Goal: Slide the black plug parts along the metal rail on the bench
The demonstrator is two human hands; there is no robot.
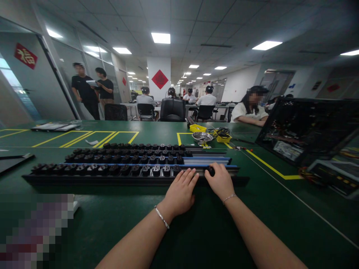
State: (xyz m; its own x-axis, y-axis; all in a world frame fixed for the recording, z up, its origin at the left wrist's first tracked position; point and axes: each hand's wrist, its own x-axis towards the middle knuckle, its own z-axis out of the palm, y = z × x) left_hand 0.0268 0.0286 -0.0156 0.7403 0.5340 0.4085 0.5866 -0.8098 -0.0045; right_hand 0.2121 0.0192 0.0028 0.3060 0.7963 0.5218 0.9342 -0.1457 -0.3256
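A long black power track rail (112, 181) lies across the table in front of me, with a row of black socket modules (125, 170) along it. Flat on the rail's right part rests my left hand (181, 191), fingers stretched out beside the last module of the row. My right hand (221, 181) is closed round a black round socket module (211, 170) at the bare right stretch of the rail. My fingers partly hide that module. Behind are more rails (207, 161) with blue edges, also lined with black modules.
An open computer case (305, 130) and a power supply (333, 177) stand at the right. Beyond the rails are a metal bowl (202, 137) and yellow trays (198, 128) with cables. A dark flat panel (14, 161) lies at the left. A person (249, 110) sits across the table.
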